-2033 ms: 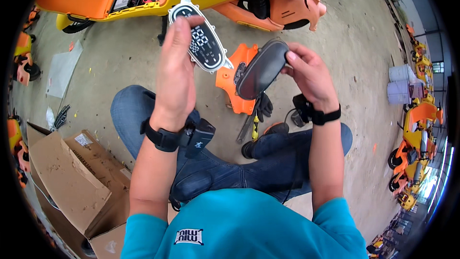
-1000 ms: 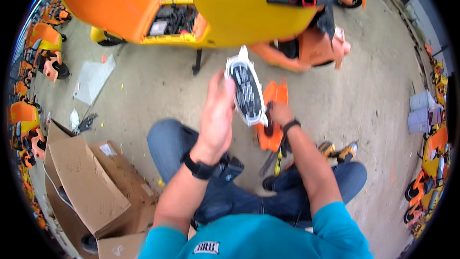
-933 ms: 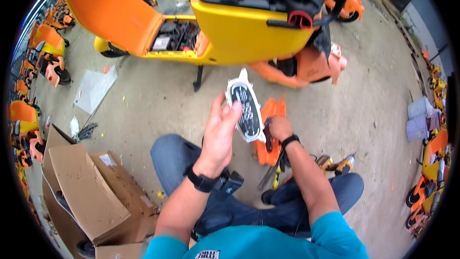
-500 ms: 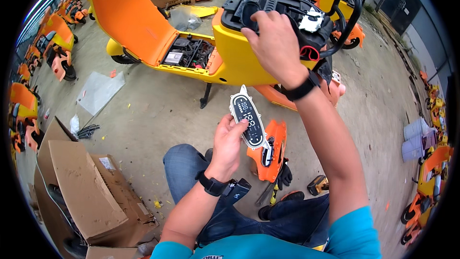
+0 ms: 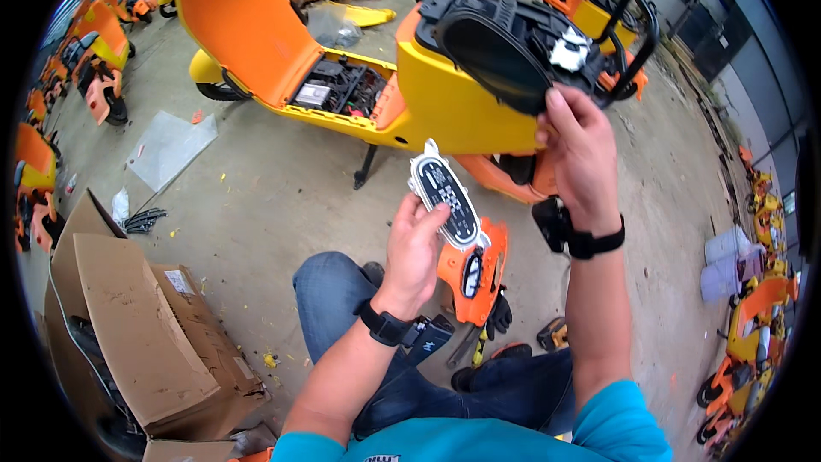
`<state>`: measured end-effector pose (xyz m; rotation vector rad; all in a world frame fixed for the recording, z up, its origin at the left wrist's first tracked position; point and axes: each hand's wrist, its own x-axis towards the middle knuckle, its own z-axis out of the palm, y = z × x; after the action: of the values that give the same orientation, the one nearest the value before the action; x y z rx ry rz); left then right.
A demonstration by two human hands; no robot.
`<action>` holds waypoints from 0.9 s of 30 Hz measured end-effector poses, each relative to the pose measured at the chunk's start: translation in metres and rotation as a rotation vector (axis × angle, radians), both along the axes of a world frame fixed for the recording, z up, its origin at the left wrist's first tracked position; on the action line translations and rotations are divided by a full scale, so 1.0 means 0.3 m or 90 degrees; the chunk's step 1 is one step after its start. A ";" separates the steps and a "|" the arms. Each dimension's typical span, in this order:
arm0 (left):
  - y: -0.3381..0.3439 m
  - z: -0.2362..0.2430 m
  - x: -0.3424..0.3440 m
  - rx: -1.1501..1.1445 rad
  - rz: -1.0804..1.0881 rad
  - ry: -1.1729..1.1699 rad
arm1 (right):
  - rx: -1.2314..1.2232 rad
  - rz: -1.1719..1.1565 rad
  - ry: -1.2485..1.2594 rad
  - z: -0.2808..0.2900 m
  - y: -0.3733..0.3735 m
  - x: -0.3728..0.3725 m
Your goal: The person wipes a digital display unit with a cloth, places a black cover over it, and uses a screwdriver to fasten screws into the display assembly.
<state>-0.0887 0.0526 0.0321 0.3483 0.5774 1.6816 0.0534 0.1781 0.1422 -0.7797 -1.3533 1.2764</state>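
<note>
My left hand [image 5: 412, 248] is closed around a scooter dashboard display [image 5: 446, 201], a long oval dark panel with lit segments and a white rim. It tilts above an orange plastic shell [image 5: 475, 278] on the ground. In my right hand [image 5: 581, 150], thumb and fingers pinch the end of a dark glossy oval cover [image 5: 496, 60]. The cover is tilted in front of the black top of the yellow scooter body [image 5: 453, 94], hiding part of it. A white bracket-like piece [image 5: 569, 51] lies on that black top.
The scooter's open floor compartment [image 5: 340, 90] shows wiring and boxes. Cardboard boxes [image 5: 145, 325] stand at the left. Near my feet lie black gloves [image 5: 500, 312], a screwdriver [image 5: 481, 346] and a cordless power tool [image 5: 553, 334]. Rows of scooters line both sides.
My right hand has lifted the dark oval cover off the scooter's black top and moved right and down with it. My left hand keeps the display in nearly the same place.
</note>
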 end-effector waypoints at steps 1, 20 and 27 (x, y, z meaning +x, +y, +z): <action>0.001 -0.003 0.014 0.009 0.010 0.004 | -0.054 0.042 0.036 -0.037 -0.055 0.075; 0.011 -0.085 0.133 0.063 -0.147 0.088 | -0.324 0.026 0.183 -0.351 -0.391 0.349; 0.001 -0.070 0.151 0.067 -0.120 0.105 | -0.336 0.019 0.193 -0.372 -0.398 0.342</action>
<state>-0.0434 0.0531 0.0111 0.6027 0.5601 1.5133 0.1560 0.0586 0.0305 -0.8757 -0.7913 1.7281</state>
